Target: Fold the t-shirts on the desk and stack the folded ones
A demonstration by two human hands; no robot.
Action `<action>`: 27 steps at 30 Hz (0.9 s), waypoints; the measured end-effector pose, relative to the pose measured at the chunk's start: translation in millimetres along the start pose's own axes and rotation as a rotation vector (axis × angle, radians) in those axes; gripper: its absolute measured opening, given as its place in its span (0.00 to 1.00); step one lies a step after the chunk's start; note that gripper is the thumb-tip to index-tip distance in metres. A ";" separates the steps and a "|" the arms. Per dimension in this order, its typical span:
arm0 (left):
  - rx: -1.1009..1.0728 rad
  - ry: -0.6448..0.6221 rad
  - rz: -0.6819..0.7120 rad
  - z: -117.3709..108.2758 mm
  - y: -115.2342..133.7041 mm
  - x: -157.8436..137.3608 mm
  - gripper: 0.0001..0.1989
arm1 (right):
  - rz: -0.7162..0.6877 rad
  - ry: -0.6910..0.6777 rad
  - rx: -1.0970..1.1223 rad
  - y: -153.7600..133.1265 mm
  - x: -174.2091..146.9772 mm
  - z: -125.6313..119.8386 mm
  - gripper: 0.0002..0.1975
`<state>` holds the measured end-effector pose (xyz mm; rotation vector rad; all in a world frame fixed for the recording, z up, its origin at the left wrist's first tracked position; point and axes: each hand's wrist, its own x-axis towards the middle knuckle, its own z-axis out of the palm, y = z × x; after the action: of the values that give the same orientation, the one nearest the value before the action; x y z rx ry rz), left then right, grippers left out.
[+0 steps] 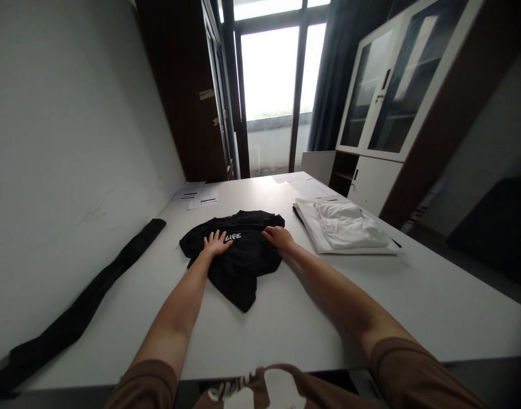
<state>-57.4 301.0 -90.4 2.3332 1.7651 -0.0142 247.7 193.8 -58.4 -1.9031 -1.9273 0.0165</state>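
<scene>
A crumpled black T-shirt [243, 258] with white lettering lies in the middle of the white table [286, 318]. My left hand [217, 243] rests flat on its left part, fingers spread, just beside the lettering. My right hand [278, 236] lies palm down on the shirt's right upper edge, fingers together and pointing left. Neither hand grips the cloth.
A stack of folded white garments [343, 227] sits to the right of the shirt. A long black strip of cloth [85, 301] lies along the table's left edge by the wall. Papers [196, 195] lie at the far end. A glass-door cabinet [383, 102] stands at the right.
</scene>
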 end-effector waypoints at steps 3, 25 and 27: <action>-0.008 -0.018 -0.013 -1.2 -3.4 6.6 0.43 | -0.002 0.010 0.043 2.6 3.1 3.8 0.17; 0.039 0.000 0.004 -2.9 -12.2 28.1 0.42 | -0.075 -0.098 0.104 20.7 42.0 28.1 0.16; 0.038 0.019 -0.004 -0.8 -9.2 32.0 0.41 | -0.065 -0.102 0.092 22.5 47.1 24.9 0.16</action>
<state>-57.4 333.9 -95.6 2.3635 1.7943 -0.0259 263.1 247.3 -74.2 -1.8103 -2.0179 0.1831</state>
